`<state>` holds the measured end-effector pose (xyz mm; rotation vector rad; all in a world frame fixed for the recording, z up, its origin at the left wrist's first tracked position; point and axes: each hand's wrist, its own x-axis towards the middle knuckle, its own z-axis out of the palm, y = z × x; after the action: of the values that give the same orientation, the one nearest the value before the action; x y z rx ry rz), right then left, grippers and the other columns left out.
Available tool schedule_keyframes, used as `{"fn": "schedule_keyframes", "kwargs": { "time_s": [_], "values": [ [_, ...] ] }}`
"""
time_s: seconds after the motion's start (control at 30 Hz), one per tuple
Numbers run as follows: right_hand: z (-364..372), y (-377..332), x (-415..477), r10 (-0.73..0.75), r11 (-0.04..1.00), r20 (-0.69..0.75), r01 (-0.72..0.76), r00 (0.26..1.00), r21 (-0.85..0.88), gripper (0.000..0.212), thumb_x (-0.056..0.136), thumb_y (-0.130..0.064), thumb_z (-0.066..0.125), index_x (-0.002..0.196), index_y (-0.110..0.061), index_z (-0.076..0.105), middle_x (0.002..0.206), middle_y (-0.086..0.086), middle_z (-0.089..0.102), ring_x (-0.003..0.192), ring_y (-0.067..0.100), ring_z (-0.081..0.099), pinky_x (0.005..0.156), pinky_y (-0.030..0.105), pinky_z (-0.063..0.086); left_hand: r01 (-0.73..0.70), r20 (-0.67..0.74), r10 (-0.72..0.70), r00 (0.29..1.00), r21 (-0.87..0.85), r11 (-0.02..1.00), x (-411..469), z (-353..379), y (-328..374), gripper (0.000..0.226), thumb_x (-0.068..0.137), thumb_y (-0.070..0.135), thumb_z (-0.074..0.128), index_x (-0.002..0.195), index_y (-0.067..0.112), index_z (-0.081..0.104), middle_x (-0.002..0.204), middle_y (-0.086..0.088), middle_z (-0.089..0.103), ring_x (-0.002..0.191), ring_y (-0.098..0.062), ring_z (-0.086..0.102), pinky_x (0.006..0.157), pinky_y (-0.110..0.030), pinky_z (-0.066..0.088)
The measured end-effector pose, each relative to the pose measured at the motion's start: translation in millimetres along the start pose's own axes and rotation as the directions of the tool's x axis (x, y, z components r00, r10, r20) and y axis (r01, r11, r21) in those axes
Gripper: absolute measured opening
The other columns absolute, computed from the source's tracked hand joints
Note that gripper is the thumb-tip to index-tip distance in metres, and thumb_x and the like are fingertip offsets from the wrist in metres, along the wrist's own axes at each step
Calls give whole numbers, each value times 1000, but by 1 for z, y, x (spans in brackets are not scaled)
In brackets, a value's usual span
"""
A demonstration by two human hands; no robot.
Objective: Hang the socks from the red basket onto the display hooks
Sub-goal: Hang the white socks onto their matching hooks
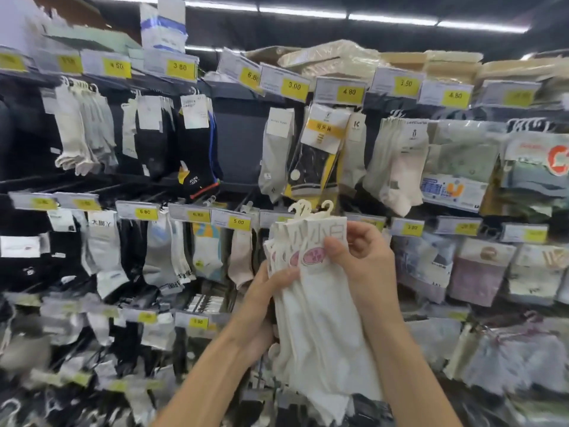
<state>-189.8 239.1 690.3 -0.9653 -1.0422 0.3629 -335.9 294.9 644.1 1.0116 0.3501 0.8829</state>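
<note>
**A:** Entry: type of place?

**B:** Shop, hosiery aisle.

**A:** Evidence, itemised?

**B:** Item one: yellow price labels (pixel 180 68) in clear holders along every rail, left to far right, with 3.80, 3.00 and 4.80 legible. Item two: carded black socks (pixel 197 149) and white socks (pixel 397 161), hung in rows on several tiers of display hooks (pixel 92 190). Item three: bagged garments (pixel 480 269), right side. Item four: wrapped packs (pixel 332 57) stacked on the top shelf. Item five: strip lights (pixel 391 18) overhead, far.

Left hand (pixel 261 303) mostly hidden behind sock bundle (pixel 320 334); lower-left packs (pixel 61 328) blurred; far-left price tag (pixel 10 61) unreadable
</note>
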Motion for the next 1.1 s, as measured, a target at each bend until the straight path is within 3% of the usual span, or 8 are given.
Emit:
{"fn": "schedule_keyframes", "kwargs": {
  "time_s": [0.23, 0.37, 0.53, 0.73, 0.93, 1.1],
  "values": [
    [-24, 58, -7, 207, 976, 75, -211, 975, 46, 34, 72, -17, 81, 98, -5, 61, 92, 7, 76, 83, 21, 74, 67, 30, 60, 56, -127, -56, 990, -2, 998, 12, -18, -47, 76, 69, 34, 82, 138, 15, 55, 131, -14, 68, 120, -33, 65, 92, -42, 58],
    [-32, 89, -7, 321, 947, 201, -317, 925, -53, 22, 76, -1, 80, 86, -5, 60, 83, 5, 76, 74, 16, 73, 62, 31, 60, 98, -185, -94, 978, 11, 995, 12, -36, -70, 67, 74, 32, 82, 136, 17, 58, 129, -14, 69, 117, -33, 67, 89, -42, 60],
    [-33, 115, -2, 349, 937, 264, -337, 899, -92, 26, 79, 1, 77, 100, -8, 65, 94, 1, 76, 83, 9, 72, 64, 21, 56, 123, -283, -119, 952, -5, 992, 23, -50, -85, 63, 72, 29, 81, 131, 16, 61, 126, -14, 70, 115, -33, 68, 93, -44, 58],
    [-20, 138, 6, 393, 918, 357, -381, 847, -107, 20, 85, -6, 74, 103, -14, 68, 97, -1, 77, 87, 14, 74, 66, 23, 57, 116, -356, -110, 928, -4, 993, 34, -69, -91, 76, 63, 33, 84, 132, 13, 61, 125, -17, 70, 115, -36, 67, 101, -53, 52],
    [10, 160, 15, 461, 877, 290, -480, 838, -7, 20, 90, -3, 67, 109, -6, 63, 104, 12, 75, 96, 27, 73, 76, 35, 60, 119, -383, -109, 917, 2, 993, 51, -102, -77, 80, 60, 38, 87, 132, 17, 60, 122, -14, 72, 111, -33, 70, 92, -47, 56],
    [33, 170, 18, 476, 870, 192, -492, 858, 41, 24, 84, -15, 73, 107, -12, 66, 106, 12, 74, 99, 29, 72, 81, 41, 59, 138, -325, -134, 936, -10, 990, 70, -127, -61, 81, 59, 36, 87, 133, 18, 59, 121, -12, 73, 108, -31, 72, 76, -38, 62]
  ]
}}
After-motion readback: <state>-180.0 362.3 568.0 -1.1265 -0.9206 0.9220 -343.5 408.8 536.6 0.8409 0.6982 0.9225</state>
